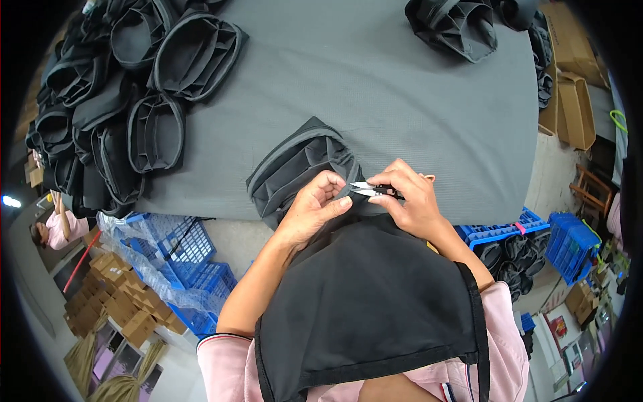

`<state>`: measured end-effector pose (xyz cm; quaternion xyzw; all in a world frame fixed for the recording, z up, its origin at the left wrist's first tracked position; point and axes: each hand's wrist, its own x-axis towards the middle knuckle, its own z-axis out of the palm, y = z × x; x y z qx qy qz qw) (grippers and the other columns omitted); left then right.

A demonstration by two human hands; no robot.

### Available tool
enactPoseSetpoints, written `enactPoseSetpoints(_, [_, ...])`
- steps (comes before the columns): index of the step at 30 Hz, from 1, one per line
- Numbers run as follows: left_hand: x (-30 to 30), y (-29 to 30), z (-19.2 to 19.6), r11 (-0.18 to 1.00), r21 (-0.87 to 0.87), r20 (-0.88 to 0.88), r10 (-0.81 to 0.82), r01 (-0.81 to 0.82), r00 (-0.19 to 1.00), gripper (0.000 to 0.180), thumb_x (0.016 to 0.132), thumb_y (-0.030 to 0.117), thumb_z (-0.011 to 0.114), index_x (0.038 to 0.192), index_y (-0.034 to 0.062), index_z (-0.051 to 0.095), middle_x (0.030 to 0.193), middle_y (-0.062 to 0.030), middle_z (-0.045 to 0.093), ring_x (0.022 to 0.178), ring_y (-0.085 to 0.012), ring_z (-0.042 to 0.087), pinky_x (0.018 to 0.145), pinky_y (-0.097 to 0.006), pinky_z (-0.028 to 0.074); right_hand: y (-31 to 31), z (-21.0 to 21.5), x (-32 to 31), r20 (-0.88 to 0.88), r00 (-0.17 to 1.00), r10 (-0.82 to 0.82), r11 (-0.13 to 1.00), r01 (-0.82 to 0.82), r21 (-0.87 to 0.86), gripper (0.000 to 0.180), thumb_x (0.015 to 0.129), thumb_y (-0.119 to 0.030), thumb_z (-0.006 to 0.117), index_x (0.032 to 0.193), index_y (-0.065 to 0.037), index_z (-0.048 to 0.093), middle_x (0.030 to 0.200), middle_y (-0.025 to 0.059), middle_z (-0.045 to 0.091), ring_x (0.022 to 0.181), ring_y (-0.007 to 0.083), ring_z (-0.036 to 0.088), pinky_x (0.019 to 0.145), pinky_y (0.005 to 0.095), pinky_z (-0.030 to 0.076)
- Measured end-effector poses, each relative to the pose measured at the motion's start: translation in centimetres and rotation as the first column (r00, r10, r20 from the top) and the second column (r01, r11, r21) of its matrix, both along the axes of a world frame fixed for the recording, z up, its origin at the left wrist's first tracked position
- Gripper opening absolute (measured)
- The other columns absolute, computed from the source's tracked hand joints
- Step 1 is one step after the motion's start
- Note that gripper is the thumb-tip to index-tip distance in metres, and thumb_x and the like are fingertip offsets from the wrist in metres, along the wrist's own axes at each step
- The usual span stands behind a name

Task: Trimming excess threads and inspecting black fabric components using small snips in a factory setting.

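Observation:
A black fabric bag lies at the near edge of the grey table, hanging over toward me. My left hand pinches the bag's fabric at its lower edge, fingers curled on it. My right hand holds small thread snips, their metal blades pointing left toward the fingertips of my left hand. The two hands are almost touching. A black apron covers my front below the hands.
A big heap of similar black bags fills the table's left side, and more bags lie at the far right. Blue plastic crates stand on the floor left, another blue crate right. Cardboard boxes sit beyond the right edge. Another person stands far left.

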<state>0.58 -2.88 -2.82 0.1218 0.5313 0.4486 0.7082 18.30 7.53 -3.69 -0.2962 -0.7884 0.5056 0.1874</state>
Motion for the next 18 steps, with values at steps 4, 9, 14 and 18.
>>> enactPoseSetpoints(4, [0.0, 0.0, 0.0, 1.000, -0.018, 0.002, -0.011, 0.011, 1.000, 0.024, 0.082, 0.013, 0.067, 0.097, 0.0092, 0.050, 0.095, 0.0018, 0.053, 0.089, -0.0065, 0.048, 0.080, -0.022, 0.040, -0.2, -0.7, -0.2, -0.053, 0.999, 0.001, 0.984, 0.009, 0.178, 0.022, 0.069, -0.009, 0.071, 0.088, -0.007, 0.062, 0.074, 0.0038, 0.054, 0.058, 0.0192, 0.053, 0.051, 0.0314, 0.040])
enactPoseSetpoints(9, [0.0, -0.3, -0.1, 0.999, -0.034, -0.010, 0.000, 0.000, 1.000, 0.023, 0.081, 0.011, 0.067, 0.098, 0.0079, 0.051, 0.095, 0.0011, 0.052, 0.090, -0.0072, 0.048, 0.081, -0.024, 0.041, -0.7, -0.5, -0.2, -0.121, 0.987, -0.105, 0.987, 0.118, 0.113, 0.020, 0.068, -0.008, 0.071, 0.087, -0.006, 0.063, 0.072, 0.0039, 0.055, 0.057, 0.0183, 0.053, 0.051, 0.0305, 0.041])
enactPoseSetpoints(14, [0.2, -0.1, 0.4, 1.000, -0.023, -0.023, 0.019, -0.020, 1.000, 0.024, 0.081, 0.012, 0.068, 0.096, 0.0065, 0.051, 0.092, 0.0010, 0.054, 0.087, -0.0068, 0.050, 0.080, -0.024, 0.041, -0.8, -0.4, -0.6, -0.092, 0.991, -0.095, 0.995, 0.093, -0.020, 0.021, 0.068, -0.007, 0.071, 0.087, -0.005, 0.063, 0.072, 0.0048, 0.056, 0.057, 0.0174, 0.053, 0.051, 0.0294, 0.043])
enactPoseSetpoints(18, [0.6, 0.1, 0.1, 0.998, -0.003, -0.020, 0.068, -0.068, 0.997, 0.020, 0.081, 0.014, 0.069, 0.089, 0.0056, 0.053, 0.083, 0.0016, 0.056, 0.078, -0.0057, 0.051, 0.073, -0.022, 0.043, -1.2, -0.9, 0.2, -0.123, 0.978, -0.169, 0.969, 0.143, -0.200, 0.018, 0.071, -0.004, 0.069, 0.088, -0.002, 0.062, 0.077, 0.0046, 0.055, 0.058, 0.0121, 0.052, 0.054, 0.0243, 0.042])
